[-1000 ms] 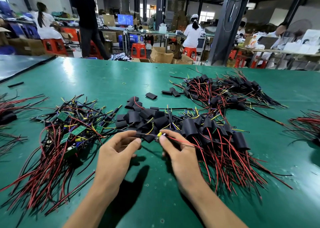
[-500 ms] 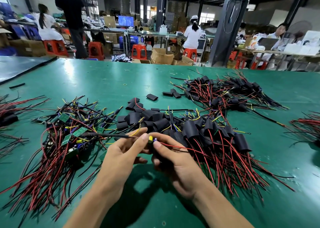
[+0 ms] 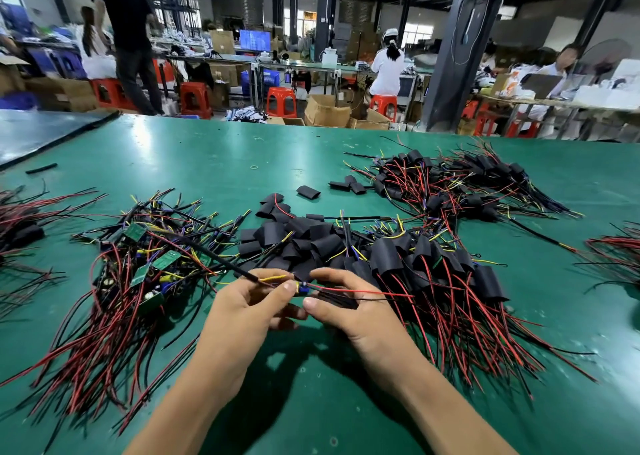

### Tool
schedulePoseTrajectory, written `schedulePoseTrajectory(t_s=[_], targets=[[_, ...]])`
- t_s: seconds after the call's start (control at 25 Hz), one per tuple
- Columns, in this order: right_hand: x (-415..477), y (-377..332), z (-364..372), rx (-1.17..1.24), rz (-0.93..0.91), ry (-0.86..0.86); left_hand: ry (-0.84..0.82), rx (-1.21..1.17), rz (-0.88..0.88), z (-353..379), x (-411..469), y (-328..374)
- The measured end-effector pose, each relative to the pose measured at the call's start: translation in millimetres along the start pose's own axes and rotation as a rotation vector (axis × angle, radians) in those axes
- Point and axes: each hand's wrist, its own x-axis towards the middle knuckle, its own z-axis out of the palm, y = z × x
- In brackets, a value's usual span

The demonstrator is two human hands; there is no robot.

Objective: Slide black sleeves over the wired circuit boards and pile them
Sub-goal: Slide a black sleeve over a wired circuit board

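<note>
My left hand (image 3: 242, 312) pinches one wired circuit board (image 3: 300, 287) by its left end, where yellow and black wires lead out. My right hand (image 3: 349, 311) holds a black sleeve (image 3: 341, 301) around the board's red and black wires on its right end. The board's blue and yellow parts show between my thumbs. A heap of bare green boards with wires (image 3: 138, 267) lies to the left. Loose black sleeves (image 3: 294, 236) lie in the middle. Sleeved boards are piled to the right (image 3: 433, 274).
A second pile of sleeved boards (image 3: 460, 184) lies at the far right of the green table (image 3: 194, 156). More wire bundles sit at the left edge (image 3: 20, 226) and right edge (image 3: 616, 250). People work at benches beyond the table.
My hands have come together and lifted one board out of the loose sleeves. The black sleeve now sits over its red and black wires at my right hand.
</note>
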Motion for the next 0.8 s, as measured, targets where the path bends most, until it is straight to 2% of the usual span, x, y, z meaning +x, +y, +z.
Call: schedulePoseTrajectory(t_s=[0.28,0.6,0.8], targets=[[7.0,-0.8,-12.4,0.023,0.070,0.169,0.290,-0.332,-0.020,-22.9,13.2,17.8],[3.9,3.2,-3.1,0.052,0.017,0.034,0.203,-0.430,-0.071,-10.9,9.2,11.6],[5.1,1.6,-6.6,0.033,0.041,0.023,0.260,-0.411,-0.041,-20.6,12.6,16.0]])
